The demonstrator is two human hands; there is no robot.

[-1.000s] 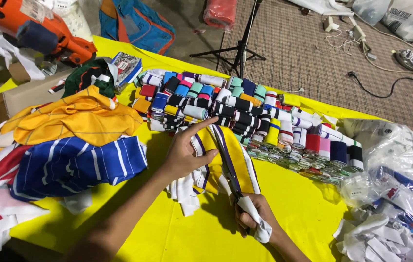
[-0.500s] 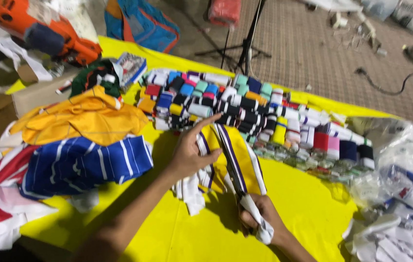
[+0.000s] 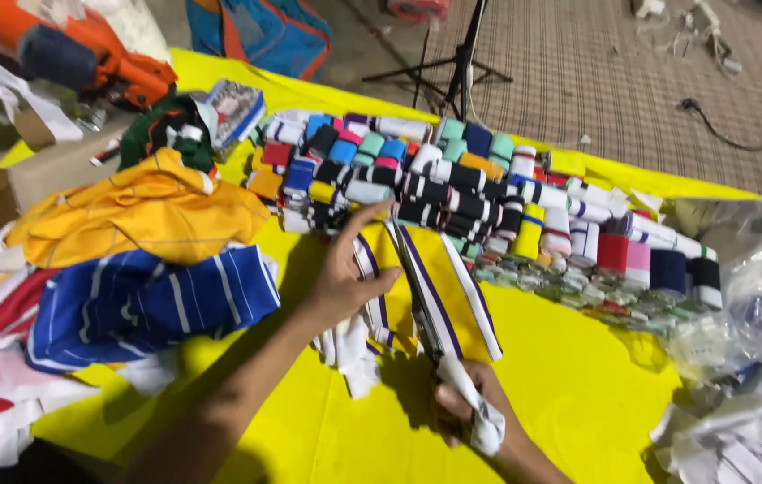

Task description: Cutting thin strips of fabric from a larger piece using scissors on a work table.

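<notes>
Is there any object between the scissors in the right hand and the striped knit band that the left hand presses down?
Nothing visible stands between them. The long scissors, gripped by the right hand, already lie along the yellow, white and purple striped knit band. The left hand presses the band beside the blades.

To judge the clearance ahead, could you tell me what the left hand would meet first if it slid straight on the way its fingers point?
Probably the rolled striped fabric bands: the left hand points up-right, fingertips almost at their near edge.
</notes>
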